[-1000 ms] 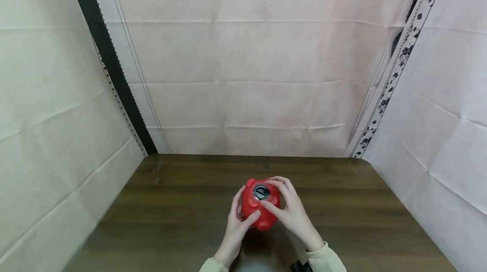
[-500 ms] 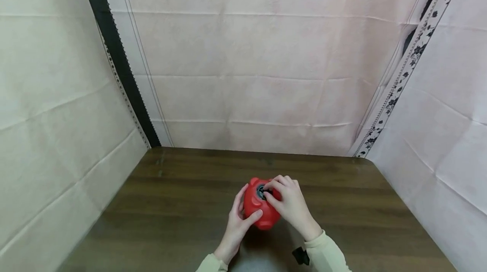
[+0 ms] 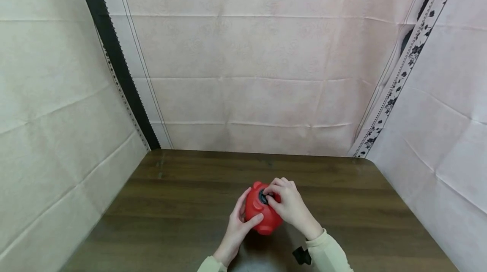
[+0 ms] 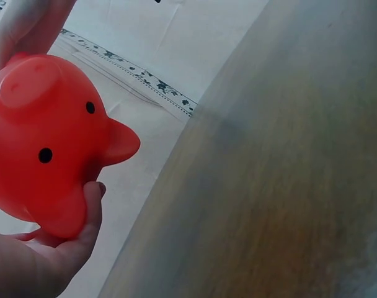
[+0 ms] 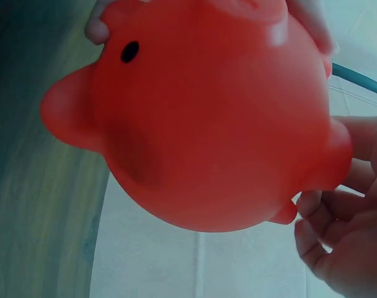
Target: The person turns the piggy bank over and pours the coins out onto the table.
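A red piggy bank (image 3: 265,219) is held underside up, its round dark plug (image 3: 262,197) facing the head camera. My left hand (image 3: 240,226) grips the bank from the left, thumb across the near side and fingers round the far side. With thumb and fingertips, my right hand (image 3: 291,204) pinches at the plug and hides part of it. In the left wrist view the bank's snout (image 4: 28,90), black eyes and ears show, with my left hand (image 4: 49,261) round one ear. The right wrist view has my right hand (image 5: 356,230) by the feet.
Beneath the bank lies a dark wooden table (image 3: 190,204). White cloth walls (image 3: 243,73) stand behind and on both sides, with a floral border strip (image 3: 399,77) at the right. A small black object (image 3: 302,256) is by the right cuff.
My right thumb and fingers have gone from spread across the bank around the plug to bunched on the plug itself. The bank has tilted slightly; my left hand keeps its grip.
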`<state>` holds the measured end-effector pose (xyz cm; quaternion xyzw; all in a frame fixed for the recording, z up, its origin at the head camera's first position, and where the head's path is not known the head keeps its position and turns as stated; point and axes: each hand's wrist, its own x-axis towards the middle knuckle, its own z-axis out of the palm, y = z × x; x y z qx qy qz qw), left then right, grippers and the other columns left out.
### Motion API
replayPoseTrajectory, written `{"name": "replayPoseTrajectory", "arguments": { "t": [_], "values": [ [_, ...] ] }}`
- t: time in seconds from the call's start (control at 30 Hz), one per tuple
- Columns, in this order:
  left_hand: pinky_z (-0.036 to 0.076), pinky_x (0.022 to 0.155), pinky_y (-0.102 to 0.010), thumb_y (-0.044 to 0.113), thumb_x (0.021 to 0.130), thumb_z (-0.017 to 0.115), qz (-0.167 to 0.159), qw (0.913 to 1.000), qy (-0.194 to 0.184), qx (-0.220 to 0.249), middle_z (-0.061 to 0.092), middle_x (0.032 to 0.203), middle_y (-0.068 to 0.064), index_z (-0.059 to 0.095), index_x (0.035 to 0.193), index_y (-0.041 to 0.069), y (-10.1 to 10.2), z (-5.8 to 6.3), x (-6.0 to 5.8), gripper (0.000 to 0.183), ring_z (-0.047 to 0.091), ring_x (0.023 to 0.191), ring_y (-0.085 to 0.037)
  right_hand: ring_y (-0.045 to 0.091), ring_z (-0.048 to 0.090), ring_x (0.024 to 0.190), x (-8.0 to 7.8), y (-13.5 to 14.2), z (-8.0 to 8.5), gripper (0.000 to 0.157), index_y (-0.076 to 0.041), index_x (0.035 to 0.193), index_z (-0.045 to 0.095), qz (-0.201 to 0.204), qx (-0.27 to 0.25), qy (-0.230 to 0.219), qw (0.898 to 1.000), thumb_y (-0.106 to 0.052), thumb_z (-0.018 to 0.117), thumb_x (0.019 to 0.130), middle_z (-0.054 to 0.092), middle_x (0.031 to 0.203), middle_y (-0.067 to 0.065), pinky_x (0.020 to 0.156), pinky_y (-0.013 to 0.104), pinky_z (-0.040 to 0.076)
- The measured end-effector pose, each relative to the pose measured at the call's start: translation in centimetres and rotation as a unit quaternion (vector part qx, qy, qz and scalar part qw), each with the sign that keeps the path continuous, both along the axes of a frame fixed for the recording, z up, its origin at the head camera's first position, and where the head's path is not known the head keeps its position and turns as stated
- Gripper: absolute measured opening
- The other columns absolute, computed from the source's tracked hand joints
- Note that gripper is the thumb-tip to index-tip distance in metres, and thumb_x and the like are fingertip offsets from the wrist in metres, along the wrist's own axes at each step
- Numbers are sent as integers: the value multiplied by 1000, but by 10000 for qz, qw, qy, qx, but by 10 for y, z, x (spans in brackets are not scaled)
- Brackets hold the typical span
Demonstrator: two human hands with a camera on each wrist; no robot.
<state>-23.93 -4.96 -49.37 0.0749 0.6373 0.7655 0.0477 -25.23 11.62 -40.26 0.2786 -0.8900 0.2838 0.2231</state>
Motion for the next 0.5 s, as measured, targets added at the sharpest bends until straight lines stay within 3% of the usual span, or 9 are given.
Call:
{"name": "replayPoseTrajectory", "arguments": {
  "t": [0.27, 0.5],
  "values": [
    [53, 97, -37, 26, 88, 70, -117, 9999, 0, -41, 48, 145, -11, 33, 149, 32, -1, -1, 4, 71, 54, 120, -21, 4, 50, 82, -2, 10, 0, 15, -13, 83, 71, 654, 219, 405, 9968, -3, 79, 75, 60, 83, -5, 84, 38, 37],
    [53, 96, -38, 26, 88, 70, -215, 9997, 26, -150, 50, 140, -13, 33, 148, 32, -1, -2, 4, 71, 56, 116, -21, 5, 51, 86, -4, 17, -2, 15, -13, 84, 72, 1027, 160, 424, 9937, -3, 79, 76, 61, 85, -5, 85, 38, 37]
  ]
}}
